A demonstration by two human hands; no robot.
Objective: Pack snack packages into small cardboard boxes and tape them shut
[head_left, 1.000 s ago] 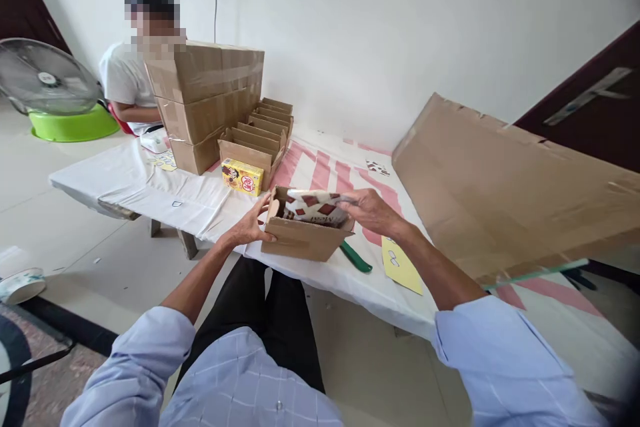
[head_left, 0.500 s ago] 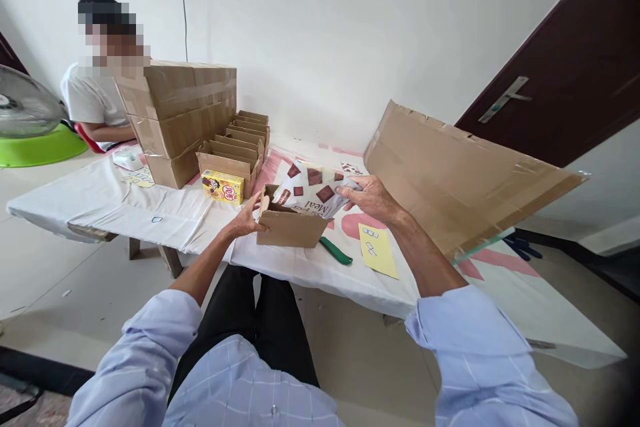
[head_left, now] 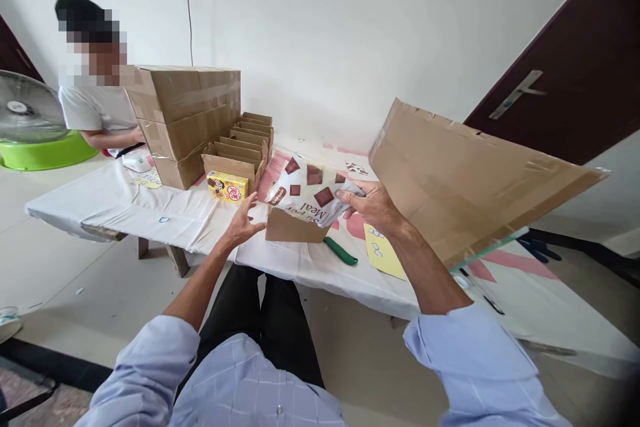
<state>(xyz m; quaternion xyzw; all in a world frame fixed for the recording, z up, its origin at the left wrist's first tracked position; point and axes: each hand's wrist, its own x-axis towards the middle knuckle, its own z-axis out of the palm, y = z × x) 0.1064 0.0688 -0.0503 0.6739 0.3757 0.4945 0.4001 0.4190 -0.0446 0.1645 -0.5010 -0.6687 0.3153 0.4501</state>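
My right hand [head_left: 373, 208] pinches the right end of a white food pouch [head_left: 305, 180] printed with brown squares and the word "Meal". The pouch lies tilted over a small brown cardboard box [head_left: 295, 229] and covers its opening. At the box's left side is my left hand [head_left: 245, 223], fingers spread and thumb pointing at the box; whether the thumb touches it I cannot tell. A green-handled tool [head_left: 341, 251] rests just right of the box, its other end out of sight. Beside it lies a yellow card [head_left: 383, 257] with small drawn shapes, partly behind my right forearm.
A yellow printed carton [head_left: 227, 187] stands before a row of open cardboard boxes [head_left: 235, 161]. Taped cartons [head_left: 185, 120] are stacked at left, with a seated person [head_left: 100, 107] behind. A large cardboard sheet [head_left: 475, 180] leans at right on the cloth-covered table [head_left: 200, 230].
The pouch's left end has come up out of the box and now lies over its top. My left hand has loosened from the box's left side, its fingers spreading.
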